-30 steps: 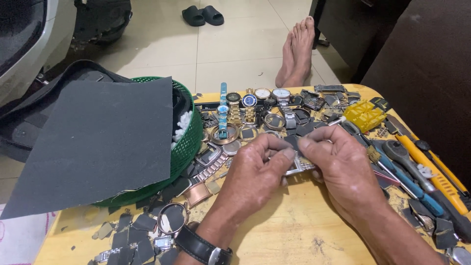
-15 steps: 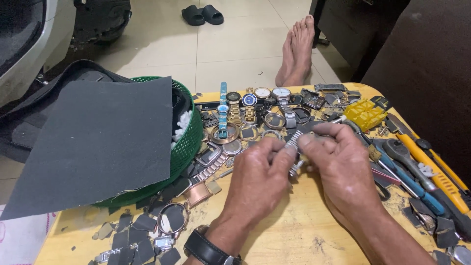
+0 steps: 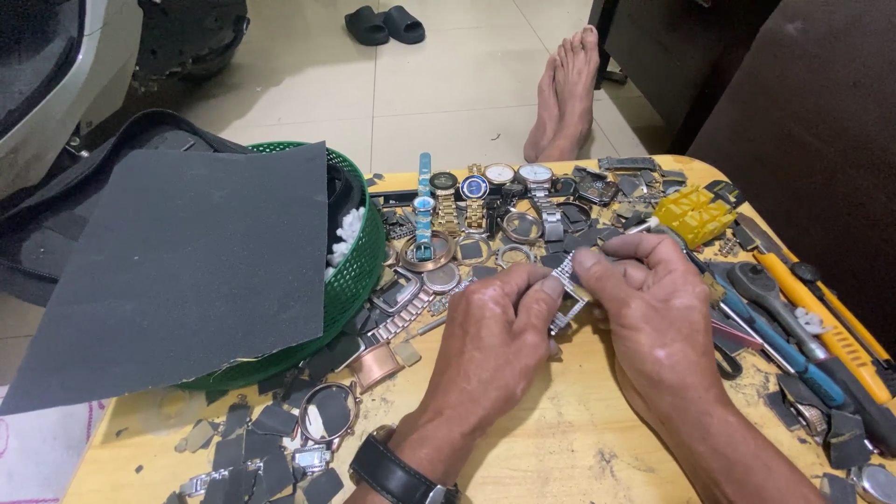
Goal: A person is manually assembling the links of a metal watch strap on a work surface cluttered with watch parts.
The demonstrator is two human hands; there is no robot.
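Shiny metal watch band (image 3: pixel 565 291) at centre; matt grey abrasive sheet (image 3: pixel 187 271), green plastic basket (image 3: pixel 359 271), scuffed wooden table (image 3: pixel 551 448).

You hold a silver metal watch band (image 3: pixel 566 291) between your two hands, just above the wooden surface (image 3: pixel 560 448). It is a short strip of small shiny links, tilted so one end points up and away from you. Your left hand (image 3: pixel 495 327) pinches its lower part; your right hand (image 3: pixel 653 308) grips its upper end with thumb and fingertips.
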